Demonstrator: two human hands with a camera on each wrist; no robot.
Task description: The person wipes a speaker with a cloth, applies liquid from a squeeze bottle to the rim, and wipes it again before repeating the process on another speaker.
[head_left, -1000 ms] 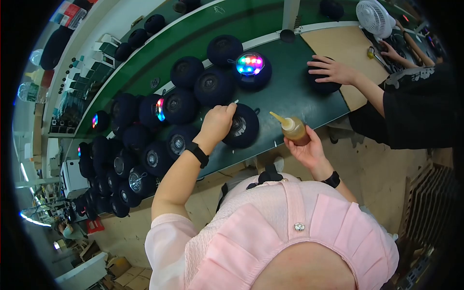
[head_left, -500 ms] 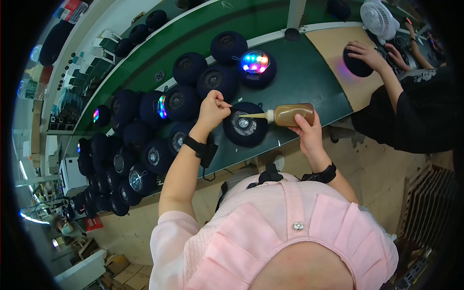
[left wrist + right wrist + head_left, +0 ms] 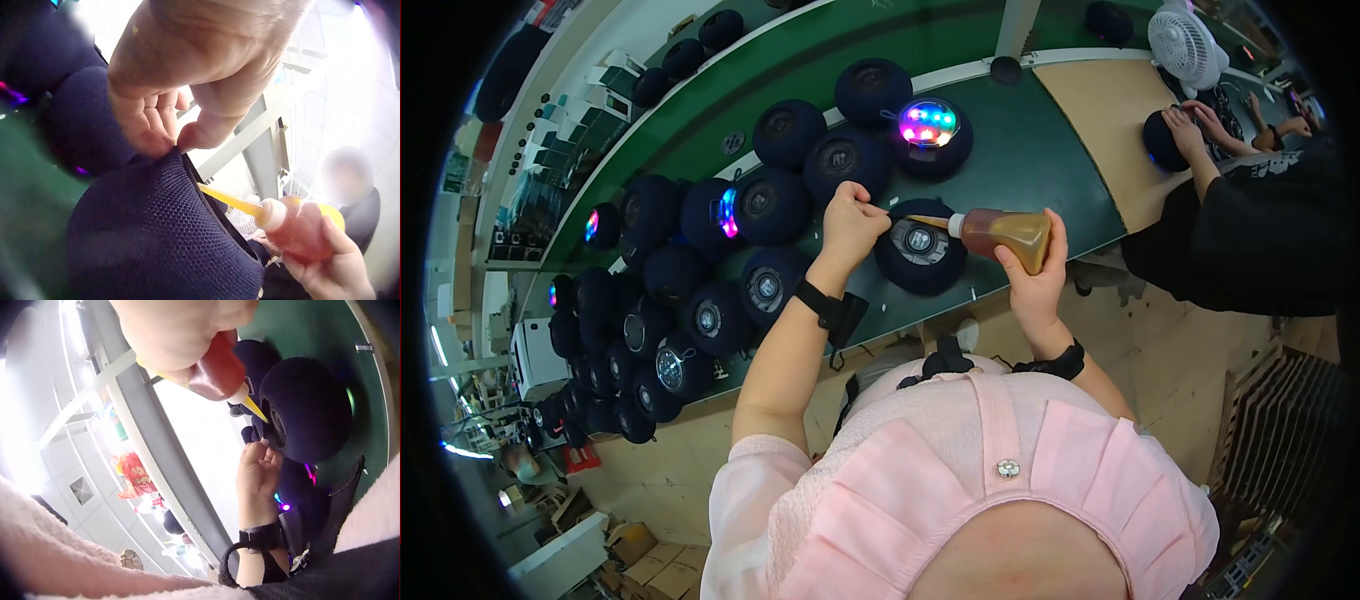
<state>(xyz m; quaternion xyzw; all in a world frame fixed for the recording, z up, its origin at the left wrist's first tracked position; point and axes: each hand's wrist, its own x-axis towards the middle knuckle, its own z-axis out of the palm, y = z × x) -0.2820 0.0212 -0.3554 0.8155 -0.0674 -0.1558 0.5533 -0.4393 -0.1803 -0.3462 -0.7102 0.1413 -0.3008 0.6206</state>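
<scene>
A dark navy, fabric-covered round speaker (image 3: 940, 265) sits before me on the green bench, its grey ringed face upward. My left hand (image 3: 852, 225) pinches the edge of its knitted cover (image 3: 156, 212) between thumb and forefinger, drawing it up to a peak. In my right hand (image 3: 1038, 280) is a squeeze bottle (image 3: 1010, 232) of amber liquid, tilted over the speaker. Its thin yellow nozzle (image 3: 231, 199) points in at the cover's rim, close to the pinching fingers. The right wrist view shows the nozzle tip at the ringed face too.
Many similar speakers (image 3: 770, 205) crowd the bench to the left; one with coloured lights (image 3: 928, 123) stands behind. On the right, another person's hands rest on a dark round speaker (image 3: 1163, 145) by a tan board (image 3: 1090, 110). A white fan (image 3: 1185, 48) stands beyond.
My right hand has raised and tipped the bottle, bringing its nozzle over to the speaker's rim. My left hand still works at the cover edge. The other person's speaker has moved right.
</scene>
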